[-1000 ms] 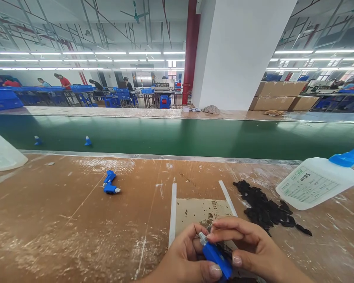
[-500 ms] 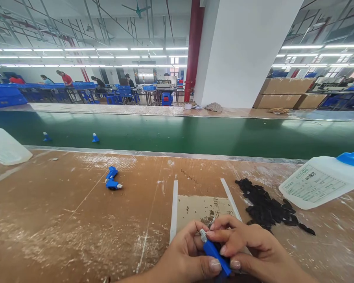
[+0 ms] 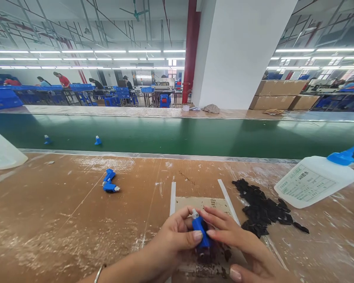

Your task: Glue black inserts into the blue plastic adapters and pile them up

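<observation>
My left hand (image 3: pixel 179 232) pinches a small blue plastic piece (image 3: pixel 201 231) with a pale grey tip, its thumb lying across the blue side and the tip pointing up and away. My right hand (image 3: pixel 238 239) rests its outstretched fingers against the right side of that piece, its thumb well apart. Beneath both hands lies a stained tan board (image 3: pixel 187 202) flanked by white strips. To the right is a heap of black flat pieces (image 3: pixel 259 208). Two more blue pieces (image 3: pixel 109 182) lie together on the brown table (image 3: pixel 106 236), left of my hands.
A white bottle with a blue nozzle (image 3: pixel 318 181) leans at the right; another pale bottle (image 3: pixel 2 151) is at the left edge. Beyond the table runs a green conveyor belt (image 3: pixel 153 135) carrying two blue pieces (image 3: pixel 98 140). Cartons (image 3: pixel 279 88) and people working stand farther back.
My hands have moved up and left with the blue piece, which now stands more upright. My right thumb has come away from it. The pieces on the belt have shifted slightly right.
</observation>
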Demonstrator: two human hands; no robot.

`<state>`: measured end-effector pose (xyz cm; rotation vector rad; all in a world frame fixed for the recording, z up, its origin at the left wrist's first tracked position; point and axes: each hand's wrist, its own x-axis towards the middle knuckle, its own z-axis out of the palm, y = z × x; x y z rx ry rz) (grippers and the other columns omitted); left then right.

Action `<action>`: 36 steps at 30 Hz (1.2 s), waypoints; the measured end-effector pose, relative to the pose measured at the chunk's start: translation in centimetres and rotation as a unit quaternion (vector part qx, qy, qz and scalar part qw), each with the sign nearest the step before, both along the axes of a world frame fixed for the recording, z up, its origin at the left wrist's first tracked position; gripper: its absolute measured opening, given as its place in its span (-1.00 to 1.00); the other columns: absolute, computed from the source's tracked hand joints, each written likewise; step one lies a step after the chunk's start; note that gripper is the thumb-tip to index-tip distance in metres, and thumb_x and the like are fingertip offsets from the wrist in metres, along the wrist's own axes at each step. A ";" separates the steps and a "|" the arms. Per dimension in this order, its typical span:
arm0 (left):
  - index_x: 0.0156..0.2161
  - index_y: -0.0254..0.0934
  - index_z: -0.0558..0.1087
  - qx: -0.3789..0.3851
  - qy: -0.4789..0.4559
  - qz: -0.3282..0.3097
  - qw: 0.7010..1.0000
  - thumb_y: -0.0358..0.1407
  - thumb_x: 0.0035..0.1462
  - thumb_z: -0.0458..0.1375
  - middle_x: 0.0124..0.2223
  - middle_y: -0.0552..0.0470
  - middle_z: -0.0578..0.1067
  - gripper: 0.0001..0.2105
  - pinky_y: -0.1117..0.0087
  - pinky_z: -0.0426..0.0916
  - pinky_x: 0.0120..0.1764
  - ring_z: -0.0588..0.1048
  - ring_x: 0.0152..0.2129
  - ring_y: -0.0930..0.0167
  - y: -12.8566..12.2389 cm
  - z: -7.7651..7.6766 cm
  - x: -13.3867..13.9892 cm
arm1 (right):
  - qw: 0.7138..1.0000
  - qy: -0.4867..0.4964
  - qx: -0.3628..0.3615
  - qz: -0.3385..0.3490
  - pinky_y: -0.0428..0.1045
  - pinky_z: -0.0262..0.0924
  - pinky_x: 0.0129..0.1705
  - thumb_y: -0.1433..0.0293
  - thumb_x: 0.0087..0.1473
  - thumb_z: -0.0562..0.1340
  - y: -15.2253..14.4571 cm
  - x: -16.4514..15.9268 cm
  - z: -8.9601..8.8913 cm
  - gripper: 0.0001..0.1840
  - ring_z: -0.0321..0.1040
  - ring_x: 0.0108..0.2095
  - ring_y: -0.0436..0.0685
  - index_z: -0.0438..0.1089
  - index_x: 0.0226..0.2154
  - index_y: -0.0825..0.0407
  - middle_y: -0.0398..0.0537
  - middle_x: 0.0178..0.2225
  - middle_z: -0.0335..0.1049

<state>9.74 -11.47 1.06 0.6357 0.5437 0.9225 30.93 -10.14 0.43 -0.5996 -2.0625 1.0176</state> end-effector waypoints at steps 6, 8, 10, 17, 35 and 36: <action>-0.13 -0.31 0.35 0.009 0.102 0.057 0.993 -0.14 -0.02 0.36 -0.38 0.06 0.45 -0.58 0.46 0.11 -0.44 0.35 -0.51 0.52 1.6 0.9 -1.7 | 0.968 0.069 -0.047 -0.237 0.13 0.33 0.11 0.16 0.23 0.20 2.3 1.5 -0.2 -0.75 0.33 0.16 0.27 0.51 -0.11 -0.16 -0.02 0.09 0.48; -0.16 -0.31 0.34 0.016 0.160 0.081 0.984 -0.09 -0.01 0.34 -0.43 0.12 0.41 -0.58 0.48 0.07 -0.46 0.30 -0.54 0.55 2.3 0.9 -2.2 | 0.933 -0.004 -0.027 -0.358 0.09 0.41 -0.01 0.13 0.23 0.15 3.8 2.9 0.1 -0.70 0.43 0.07 0.27 0.50 -0.15 -0.10 0.00 0.01 0.53; -0.16 -0.30 0.32 0.027 0.211 0.110 0.971 -0.06 -0.01 0.32 -0.46 0.14 0.40 -0.56 0.48 0.04 -0.47 0.27 -0.56 0.55 3.0 0.8 -2.7 | 0.901 -0.101 -0.006 -0.422 0.11 0.45 -0.15 0.10 0.21 0.10 5.6 4.3 0.3 -0.62 0.52 -0.08 0.29 0.49 -0.14 -0.05 0.04 -0.08 0.58; -0.22 -0.28 0.31 0.033 0.253 0.164 0.953 -0.11 -0.05 0.31 -0.54 0.21 0.35 -0.61 0.51 0.00 -0.51 0.22 -0.63 0.60 4.9 0.0 -4.3 | 0.877 -0.289 0.071 -0.377 0.29 0.33 -0.10 0.30 0.01 0.10 9.0 6.8 -1.5 -0.71 0.48 -0.14 0.42 0.53 -0.36 0.00 0.09 -0.23 0.59; -0.19 -0.35 0.40 0.000 0.108 0.005 0.994 -0.23 -0.02 0.26 -0.53 0.08 0.42 -0.70 0.48 -0.10 -0.60 0.23 -0.69 0.58 4.1 -0.4 -4.1 | 0.814 -0.467 0.152 -0.310 0.07 0.40 -0.37 0.48 0.18 0.00 9.6 7.5 -3.0 -0.60 0.57 -0.25 0.27 0.54 -0.18 0.05 0.07 -0.11 0.55; -0.19 -0.34 0.39 0.003 0.115 -0.001 0.993 -0.25 -0.04 0.28 -0.53 0.08 0.42 -0.69 0.48 -0.11 -0.60 0.23 -0.69 0.59 4.1 -0.3 -4.1 | 0.812 -0.470 0.155 -0.311 0.07 0.39 -0.38 0.48 0.18 0.00 9.7 7.5 -3.1 -0.60 0.57 -0.26 0.27 0.54 -0.18 0.05 0.07 -0.12 0.55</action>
